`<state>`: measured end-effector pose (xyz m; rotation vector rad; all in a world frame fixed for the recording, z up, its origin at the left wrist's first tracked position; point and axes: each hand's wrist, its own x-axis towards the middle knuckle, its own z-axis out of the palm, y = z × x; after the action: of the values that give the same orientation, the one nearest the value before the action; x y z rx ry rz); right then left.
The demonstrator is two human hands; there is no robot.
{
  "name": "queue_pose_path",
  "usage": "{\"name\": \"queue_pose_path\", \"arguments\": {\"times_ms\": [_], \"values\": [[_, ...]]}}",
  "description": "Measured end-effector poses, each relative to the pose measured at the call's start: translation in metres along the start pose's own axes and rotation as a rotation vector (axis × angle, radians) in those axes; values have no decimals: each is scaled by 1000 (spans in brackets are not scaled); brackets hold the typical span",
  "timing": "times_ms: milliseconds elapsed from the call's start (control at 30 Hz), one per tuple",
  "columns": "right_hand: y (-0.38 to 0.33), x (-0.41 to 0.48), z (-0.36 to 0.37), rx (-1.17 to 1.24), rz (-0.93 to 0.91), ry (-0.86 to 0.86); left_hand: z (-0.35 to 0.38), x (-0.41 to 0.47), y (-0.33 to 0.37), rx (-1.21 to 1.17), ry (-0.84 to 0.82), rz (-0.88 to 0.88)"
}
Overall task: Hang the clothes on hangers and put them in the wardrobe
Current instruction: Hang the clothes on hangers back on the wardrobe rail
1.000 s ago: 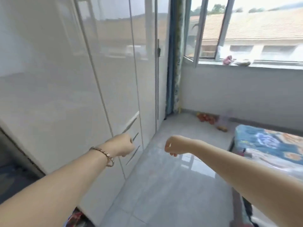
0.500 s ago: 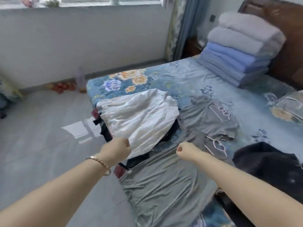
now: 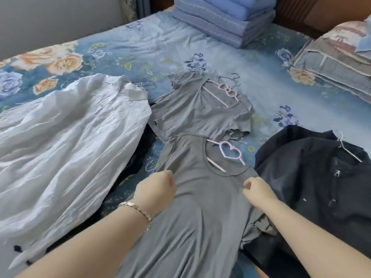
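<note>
Several garments lie on hangers on the bed. A long grey dress [image 3: 192, 217] lies nearest me with a pink heart-shaped hanger [image 3: 229, 152] in its neckline. Beyond it lies a grey top [image 3: 192, 115] on a pink hanger [image 3: 227, 91]. A white crinkled shirt [image 3: 66, 145] spreads on the left, wire hanger hooks [image 3: 144, 84] at its collar. A black garment [image 3: 313, 183] on a metal hanger [image 3: 349, 151] lies at the right. My left hand [image 3: 155, 192], fingers curled and holding nothing, hovers over the dress's left shoulder. My right hand [image 3: 258, 192], also curled and holding nothing, is over its right shoulder.
The bed [image 3: 140, 49] has a blue floral sheet. Folded blue blankets [image 3: 222, 19] are stacked at the head, with a grey pillow [image 3: 339, 61] at the right. A pale wall [image 3: 50, 23] stands at the far left. The wardrobe is out of view.
My view swung from the wardrobe doors to the bed and then closer in. Both hands, still curled, now hover over the grey dress.
</note>
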<state>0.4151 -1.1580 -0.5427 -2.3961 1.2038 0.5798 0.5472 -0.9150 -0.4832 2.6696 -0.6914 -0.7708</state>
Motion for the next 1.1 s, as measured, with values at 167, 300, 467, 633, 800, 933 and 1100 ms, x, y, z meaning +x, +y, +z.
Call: {"name": "queue_pose_path", "arguments": {"times_ms": [167, 300, 467, 633, 800, 933, 1100], "values": [[33, 88, 18, 52, -4, 37, 66, 68, 9, 16, -38, 2], [51, 144, 35, 75, 93, -3, 100, 106, 16, 22, -54, -2], [59, 166, 55, 161, 122, 101, 120, 128, 21, 24, -81, -8], [55, 145, 45, 622, -95, 95, 108, 116, 30, 24, -110, 11], [34, 89, -15, 679, -286, 10, 72, 89, 40, 24, -78, 27], [8, 23, -57, 516, -385, -88, 29, 59, 43, 3, -86, 15], [-44, -71, -118, 315, -523, -8, -51, 4, 38, -34, -17, -44]]}}
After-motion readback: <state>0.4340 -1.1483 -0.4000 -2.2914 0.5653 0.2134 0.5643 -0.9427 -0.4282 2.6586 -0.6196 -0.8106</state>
